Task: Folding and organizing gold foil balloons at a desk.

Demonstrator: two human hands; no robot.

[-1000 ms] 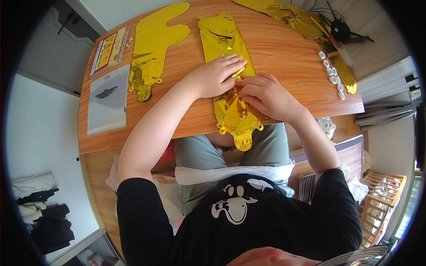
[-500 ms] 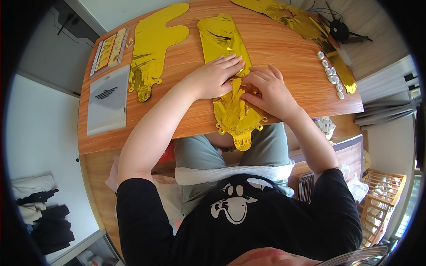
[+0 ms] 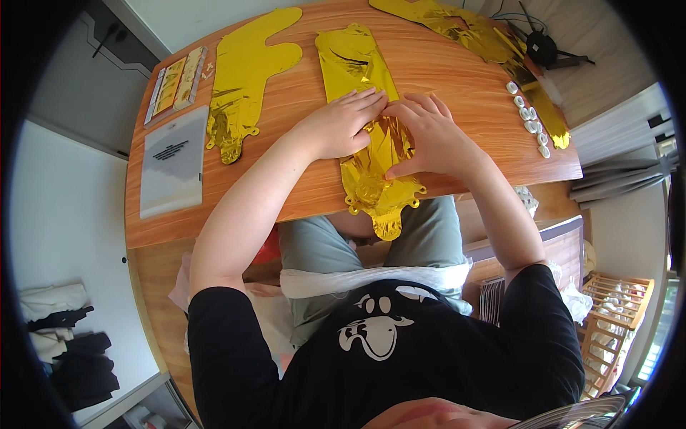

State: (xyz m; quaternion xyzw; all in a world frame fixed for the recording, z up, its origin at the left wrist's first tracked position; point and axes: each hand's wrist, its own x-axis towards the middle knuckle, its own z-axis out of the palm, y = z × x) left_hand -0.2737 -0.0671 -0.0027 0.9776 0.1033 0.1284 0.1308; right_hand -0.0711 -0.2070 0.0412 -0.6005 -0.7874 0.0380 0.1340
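Note:
A flat gold foil balloon [image 3: 382,189] lies lengthwise on the table before me, its crinkled tabbed end hanging over the near edge. My left hand [image 3: 339,127] rests flat across its middle, fingers extended and holding nothing. To the right of it, my right hand [image 3: 441,141] arches over the foil with fingers spread. The right thumb touches the crinkled lower part, and the right fingertips come close to those of my left hand. No grip on the foil shows in either hand.
Another flat gold balloon [image 3: 246,71] lies to the left, beside a clear plastic sleeve [image 3: 171,193] and a printed packet [image 3: 168,89]. More gold foil [image 3: 457,28] is at the far right, near small white round pieces [image 3: 532,127] and a black router-like device [image 3: 542,48].
My right hand has spread its fingers wider, with its thumb lower on the foil. My left hand stays nearly in place on the balloon.

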